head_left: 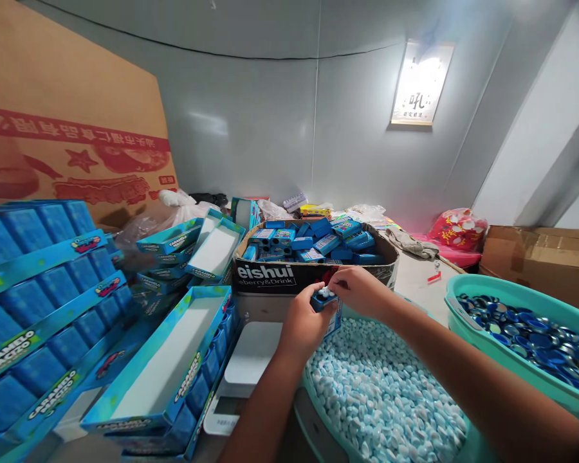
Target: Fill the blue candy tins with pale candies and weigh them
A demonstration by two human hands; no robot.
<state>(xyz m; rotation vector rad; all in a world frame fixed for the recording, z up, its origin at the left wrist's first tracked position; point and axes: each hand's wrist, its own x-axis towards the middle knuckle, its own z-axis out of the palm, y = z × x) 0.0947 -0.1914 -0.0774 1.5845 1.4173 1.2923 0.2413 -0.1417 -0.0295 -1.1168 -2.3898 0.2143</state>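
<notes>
A small blue box is gripped in the curled left hand just below the centre of the frame, and its top, where white candies show, is pinched by the fingertips of the right hand. Directly beneath both hands a heap of blue-and-white candies is spread. A cardboard carton of similar boxes is set just behind, a teal tub of blue caps at the right edge, and blue display trays are stacked at lower left.

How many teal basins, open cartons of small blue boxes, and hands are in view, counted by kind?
Teal basins: 2 (candy basin, cap basin)
Open carton of small blue boxes: 1
Hands: 2 (left hand holding a small blue box, right hand)
Total: 5
</notes>
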